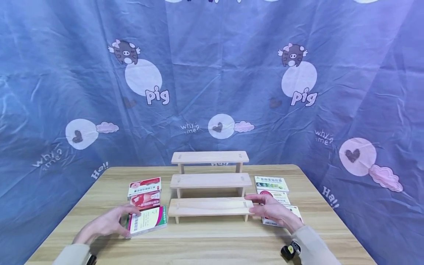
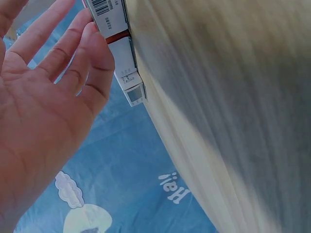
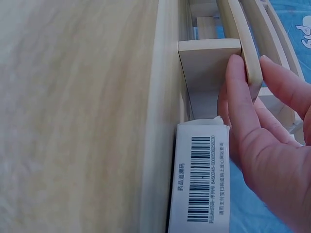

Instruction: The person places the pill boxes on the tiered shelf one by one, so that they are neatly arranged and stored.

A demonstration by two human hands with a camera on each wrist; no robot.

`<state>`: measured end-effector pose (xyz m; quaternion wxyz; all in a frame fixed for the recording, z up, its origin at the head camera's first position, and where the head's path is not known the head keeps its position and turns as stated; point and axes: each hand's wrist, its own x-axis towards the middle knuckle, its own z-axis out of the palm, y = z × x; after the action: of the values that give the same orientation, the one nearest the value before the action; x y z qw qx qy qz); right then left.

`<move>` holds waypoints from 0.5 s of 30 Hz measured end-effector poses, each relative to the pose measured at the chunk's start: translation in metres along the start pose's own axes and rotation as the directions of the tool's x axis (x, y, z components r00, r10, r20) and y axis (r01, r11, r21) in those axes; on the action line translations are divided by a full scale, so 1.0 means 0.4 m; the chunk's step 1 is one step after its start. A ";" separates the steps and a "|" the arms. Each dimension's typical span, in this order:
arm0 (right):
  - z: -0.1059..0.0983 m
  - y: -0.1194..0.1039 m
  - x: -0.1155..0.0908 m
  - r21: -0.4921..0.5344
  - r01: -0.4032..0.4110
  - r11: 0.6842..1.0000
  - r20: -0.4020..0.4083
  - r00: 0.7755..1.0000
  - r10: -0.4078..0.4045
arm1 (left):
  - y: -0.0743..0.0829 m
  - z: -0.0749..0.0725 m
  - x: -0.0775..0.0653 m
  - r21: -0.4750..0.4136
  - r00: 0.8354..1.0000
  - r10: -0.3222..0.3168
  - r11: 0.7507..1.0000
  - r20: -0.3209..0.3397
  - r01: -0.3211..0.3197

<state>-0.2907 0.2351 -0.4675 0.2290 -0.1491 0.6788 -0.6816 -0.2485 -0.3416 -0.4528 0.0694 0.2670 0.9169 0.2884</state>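
A three-step wooden display stand (image 1: 212, 207) sits mid-table. My right hand (image 1: 272, 210) pinches the right end of its lowest step; the right wrist view shows one finger under the board (image 3: 251, 53) and another digit over it. At the left, my left hand (image 1: 107, 222) grips the left end of a white, green and magenta medicine box (image 1: 149, 220), thumb at the near corner and fingers over the top edge. In the left wrist view, fingertips are right at the box's barcoded end (image 2: 103, 12). Behind this box lie a red medicine box (image 1: 145, 200) and a red-and-white one (image 1: 144, 187).
Right of the stand, a column of medicine boxes includes a green-and-white one (image 1: 271, 183), a white one with red (image 1: 279, 197) and a nearer white one (image 1: 294, 211), partly behind my right hand. A blue printed curtain (image 1: 212, 92) surrounds the wooden table (image 1: 198, 250).
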 end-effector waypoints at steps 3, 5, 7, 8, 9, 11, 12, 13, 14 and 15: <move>0.006 -0.001 0.002 0.022 -0.014 1.000 -0.005 1.000 0.014 | 0.004 0.001 -0.007 -0.015 1.000 -0.015 1.000 0.017 0.016; 0.007 -0.001 0.002 0.031 -0.021 0.999 -0.008 1.000 0.022 | 0.008 0.001 -0.009 -0.020 0.999 -0.032 0.999 0.024 0.032; 0.006 -0.003 0.002 0.033 -0.024 0.999 -0.009 1.000 0.025 | 0.010 0.002 -0.008 -0.020 0.999 -0.031 0.999 0.024 0.032; 0.006 -0.005 0.001 0.034 -0.025 0.999 -0.009 1.000 0.026 | 0.011 0.001 -0.008 -0.018 0.999 -0.035 0.999 0.025 0.036; 0.006 -0.006 0.001 0.034 -0.027 0.999 -0.010 1.000 0.028 | 0.012 0.002 -0.008 -0.021 0.999 -0.042 0.999 0.028 0.043; 0.006 -0.008 0.000 0.032 -0.030 0.999 -0.012 0.999 0.030 | 0.013 0.002 -0.008 -0.027 0.998 -0.058 0.998 0.037 0.059; 0.006 -0.009 -0.001 0.030 -0.032 0.999 -0.014 0.999 0.032 | 0.014 0.001 -0.008 -0.033 0.997 -0.061 0.998 0.042 0.062; 0.005 -0.010 -0.002 0.028 -0.034 0.999 -0.015 0.999 0.034 | 0.014 0.001 -0.009 -0.036 0.997 -0.070 0.997 0.045 0.072; 0.005 -0.010 -0.003 0.026 -0.036 0.999 -0.015 0.999 0.036 | 0.014 0.001 -0.010 -0.047 0.996 -0.078 0.996 0.050 0.081; 0.005 -0.011 -0.003 0.025 -0.036 0.999 -0.016 0.999 0.036 | 0.014 0.002 -0.010 -0.056 0.995 -0.082 0.995 0.053 0.085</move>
<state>-0.2891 0.2340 -0.4629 0.2376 -0.1285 0.6747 -0.6869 -0.2424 -0.3396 -0.4502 0.1123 0.2336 0.9165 0.3048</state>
